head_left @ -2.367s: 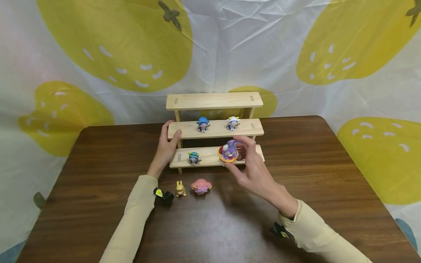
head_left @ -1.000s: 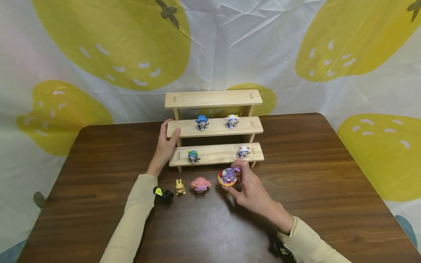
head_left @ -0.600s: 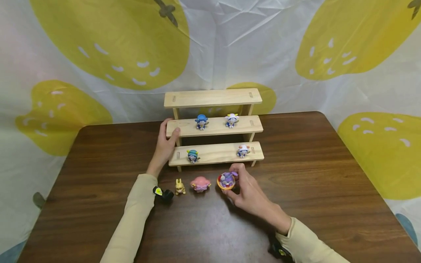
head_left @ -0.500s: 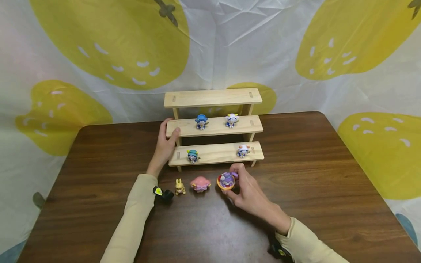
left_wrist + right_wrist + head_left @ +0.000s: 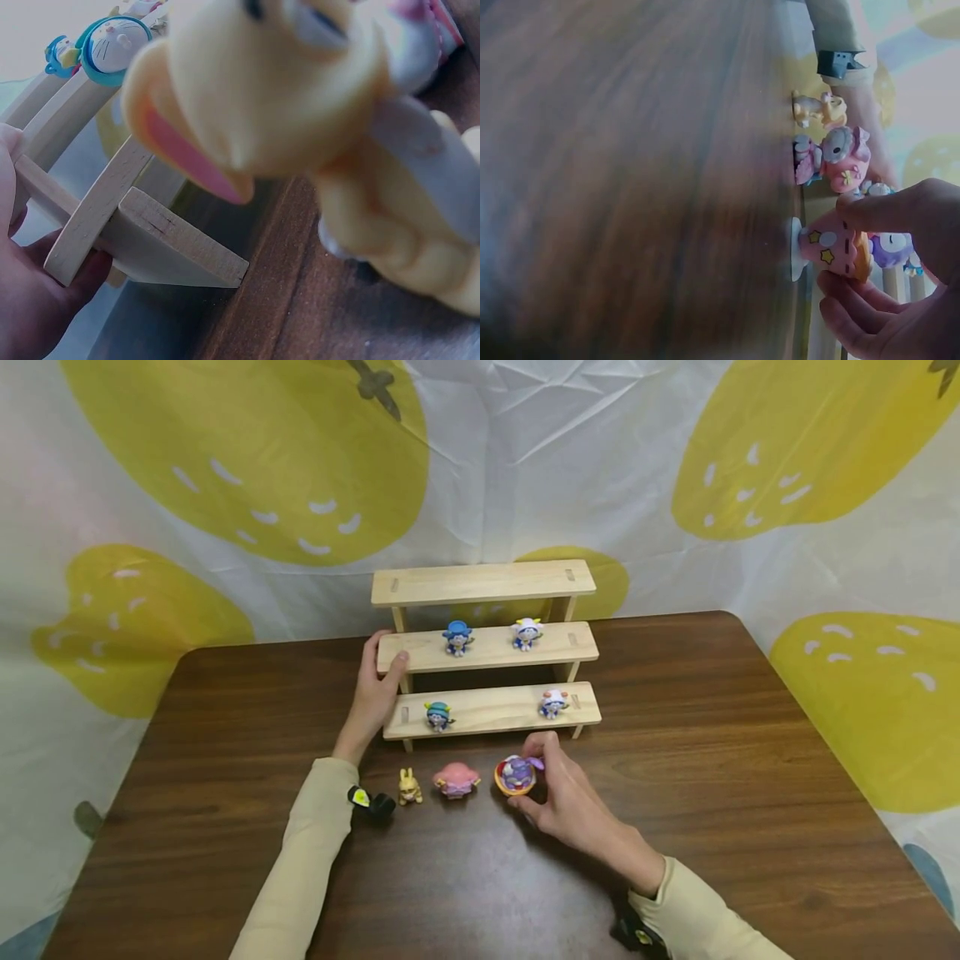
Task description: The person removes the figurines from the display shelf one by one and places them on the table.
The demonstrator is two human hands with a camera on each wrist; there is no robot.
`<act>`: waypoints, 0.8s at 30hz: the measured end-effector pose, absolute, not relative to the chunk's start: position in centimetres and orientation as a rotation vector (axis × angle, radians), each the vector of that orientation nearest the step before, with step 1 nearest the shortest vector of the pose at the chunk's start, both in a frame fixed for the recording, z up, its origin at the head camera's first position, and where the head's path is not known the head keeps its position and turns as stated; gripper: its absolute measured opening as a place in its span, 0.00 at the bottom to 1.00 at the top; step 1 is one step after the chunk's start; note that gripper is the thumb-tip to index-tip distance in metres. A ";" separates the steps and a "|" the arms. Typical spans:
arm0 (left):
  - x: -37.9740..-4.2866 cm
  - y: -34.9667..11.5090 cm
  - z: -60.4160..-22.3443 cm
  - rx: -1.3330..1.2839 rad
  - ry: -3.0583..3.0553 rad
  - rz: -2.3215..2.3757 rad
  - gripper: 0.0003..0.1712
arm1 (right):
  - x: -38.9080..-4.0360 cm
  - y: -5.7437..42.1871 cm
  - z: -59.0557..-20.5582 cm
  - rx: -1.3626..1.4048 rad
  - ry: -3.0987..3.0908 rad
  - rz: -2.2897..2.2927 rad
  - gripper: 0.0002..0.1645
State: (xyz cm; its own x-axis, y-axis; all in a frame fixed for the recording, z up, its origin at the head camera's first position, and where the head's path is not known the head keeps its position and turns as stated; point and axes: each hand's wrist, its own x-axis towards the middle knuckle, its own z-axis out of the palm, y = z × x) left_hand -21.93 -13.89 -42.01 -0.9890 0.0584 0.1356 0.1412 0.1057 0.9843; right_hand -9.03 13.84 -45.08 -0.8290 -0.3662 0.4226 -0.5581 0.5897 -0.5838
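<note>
My left hand [image 5: 373,697] grips the left end of the middle tier of a wooden three-step display stand [image 5: 487,648], thumb on top; the left wrist view shows the fingers around the board [image 5: 94,214]. My right hand [image 5: 566,797] pinches a figurine [image 5: 515,774] of a purple long-eared animal in a footed cup. In the right wrist view the pink, star-marked cup [image 5: 829,244] stands on the table with its white foot down, between thumb and fingers. Left of it are a pink figurine [image 5: 456,780] and a small yellow rabbit-eared figurine [image 5: 409,787].
Blue-hatted [image 5: 457,638] and white-hatted [image 5: 527,634] figurines sit on the middle tier. A teal-hatted figurine [image 5: 438,716] and another white-hatted one [image 5: 553,703] occupy the bottom tier's ends. A patterned cloth [image 5: 480,468] hangs behind the brown table [image 5: 720,752].
My right hand has brought the cup figurine down from before the bottom tier to the table, right of the pink figurine. The left hand has kept its grip on the stand.
</note>
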 end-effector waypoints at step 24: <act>-21.9 -13.8 -42.2 -0.205 -2.291 -2.036 0.32 | -9.0 14.8 -41.7 0.818 -2.549 1.145 0.48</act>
